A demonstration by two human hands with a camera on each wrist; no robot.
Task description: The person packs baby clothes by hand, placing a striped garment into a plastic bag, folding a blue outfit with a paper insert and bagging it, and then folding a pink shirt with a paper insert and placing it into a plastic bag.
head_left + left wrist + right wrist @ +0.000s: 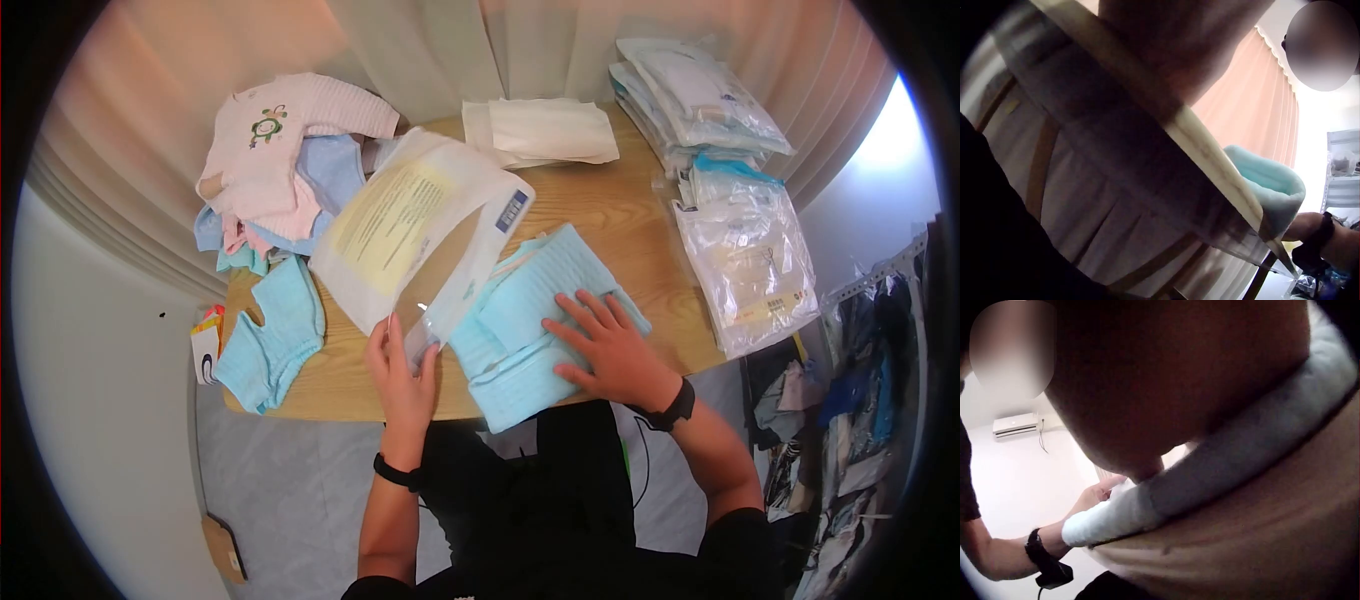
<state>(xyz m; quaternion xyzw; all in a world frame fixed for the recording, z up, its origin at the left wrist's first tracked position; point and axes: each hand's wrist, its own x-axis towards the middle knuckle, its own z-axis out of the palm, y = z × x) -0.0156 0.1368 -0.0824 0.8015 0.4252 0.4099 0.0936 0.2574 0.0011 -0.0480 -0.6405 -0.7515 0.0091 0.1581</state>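
Note:
In the head view my left hand (402,385) pinches the near edge of a translucent plastic packaging bag (345,235) between thumb and fingers. The bag has a pale yellow printed panel and a dark blue label, and it slants up toward the back of the table. My right hand (612,355) lies with spread fingers on a folded light blue quilted garment (530,375) at the table's front edge. Part of the bag overlaps the garment's left side. The right wrist view shows the garment's thick folded edge (1210,462) under my hand.
Baby clothes, with a pink top (260,140) uppermost, are heaped at the back left of the wooden table (640,225). Light blue shorts (275,335) lie at the left edge. White sheets (545,132) lie at the back; packaged garments (750,260) are stacked on the right.

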